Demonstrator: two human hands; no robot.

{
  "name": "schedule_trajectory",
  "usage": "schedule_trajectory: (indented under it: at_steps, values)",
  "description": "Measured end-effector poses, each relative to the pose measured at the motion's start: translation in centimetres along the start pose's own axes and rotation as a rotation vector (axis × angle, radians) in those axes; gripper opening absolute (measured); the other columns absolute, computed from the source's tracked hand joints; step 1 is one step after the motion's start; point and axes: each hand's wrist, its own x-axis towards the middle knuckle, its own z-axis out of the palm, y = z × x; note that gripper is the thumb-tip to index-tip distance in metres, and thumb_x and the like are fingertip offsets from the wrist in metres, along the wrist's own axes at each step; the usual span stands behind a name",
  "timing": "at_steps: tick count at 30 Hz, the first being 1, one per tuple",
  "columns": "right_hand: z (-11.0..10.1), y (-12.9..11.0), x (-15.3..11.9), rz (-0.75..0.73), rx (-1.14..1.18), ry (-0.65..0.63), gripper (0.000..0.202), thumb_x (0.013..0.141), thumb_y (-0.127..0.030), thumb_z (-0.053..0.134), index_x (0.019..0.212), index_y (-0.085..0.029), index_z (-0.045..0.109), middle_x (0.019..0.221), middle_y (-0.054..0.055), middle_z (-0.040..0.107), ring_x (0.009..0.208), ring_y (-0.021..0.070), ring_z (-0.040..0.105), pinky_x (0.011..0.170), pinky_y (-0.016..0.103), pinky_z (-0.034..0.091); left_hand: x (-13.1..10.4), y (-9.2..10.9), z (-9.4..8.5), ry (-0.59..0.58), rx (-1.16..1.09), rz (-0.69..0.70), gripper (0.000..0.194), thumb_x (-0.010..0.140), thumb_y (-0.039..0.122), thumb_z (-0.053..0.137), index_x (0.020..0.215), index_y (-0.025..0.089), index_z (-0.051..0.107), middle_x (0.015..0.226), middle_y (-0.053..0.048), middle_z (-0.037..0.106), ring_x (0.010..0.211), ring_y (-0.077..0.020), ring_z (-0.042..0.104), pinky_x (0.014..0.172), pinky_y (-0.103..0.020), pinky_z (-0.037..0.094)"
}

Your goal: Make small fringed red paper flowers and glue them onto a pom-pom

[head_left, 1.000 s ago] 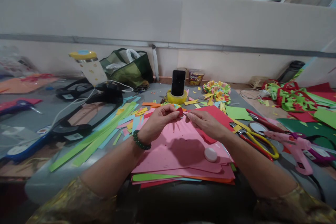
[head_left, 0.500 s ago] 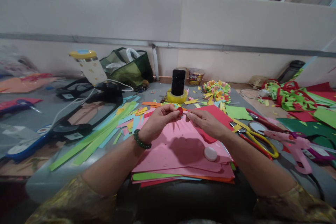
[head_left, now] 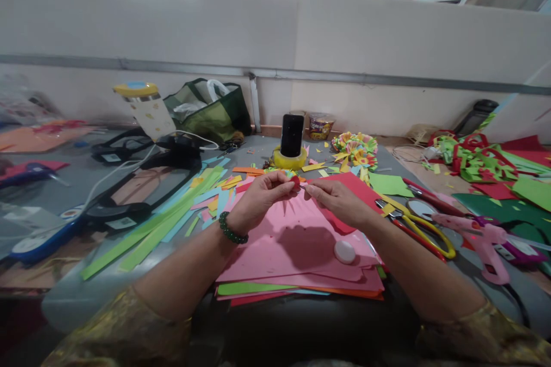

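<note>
My left hand (head_left: 271,190), with a green bead bracelet on its wrist, pinches a small red rolled piece of paper (head_left: 295,182). Facing it, my right hand (head_left: 329,195) is closed on a thin dark stick-like tool (head_left: 302,187) whose tip meets the red piece; its exact kind is too small to tell. Both hands hover over a stack of pink sheets (head_left: 258,261), with other colours showing at its lower edge. On the stack lie a round white lid-like disc (head_left: 345,252) and, to the right, a red sheet (head_left: 357,189).
A phone (head_left: 292,135) leans upright in a yellow tape roll (head_left: 284,161). Scissors with yellow handles (head_left: 430,235) and a pink glue gun (head_left: 486,238) lie at right. Green strips (head_left: 159,223), a tumbler (head_left: 148,109) and a green bag (head_left: 219,114) are at left.
</note>
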Motion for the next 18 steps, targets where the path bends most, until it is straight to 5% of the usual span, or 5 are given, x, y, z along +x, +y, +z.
schedule_trajectory:
  at_steps: [9,18]
  values:
    - [-0.9,-0.3,-0.2,0.044,0.101,-0.044,0.047,0.087,-0.063,0.038,0.078,-0.019,0.053,0.065,-0.004,0.036,0.057,0.0114,0.031,0.054,0.027,0.028,0.2,0.2,-0.2,-0.011,-0.077,-0.007,0.035,0.059,0.041,0.086,0.066,0.017,0.061,0.067,0.003,0.065,0.068,-0.0102,0.062,0.072,-0.024,0.05]
    - [-1.3,-0.4,-0.4,-0.014,-0.026,-0.133,0.043,0.09,-0.056,0.037,0.077,-0.019,0.054,0.07,-0.001,0.046,0.063,0.0128,0.041,0.061,0.028,0.034,0.0,0.5,-0.9,-0.188,0.048,-0.081,0.036,0.064,0.046,0.082,0.076,0.015,0.067,0.077,-0.002,0.069,0.073,-0.0128,0.064,0.076,-0.028,0.051]
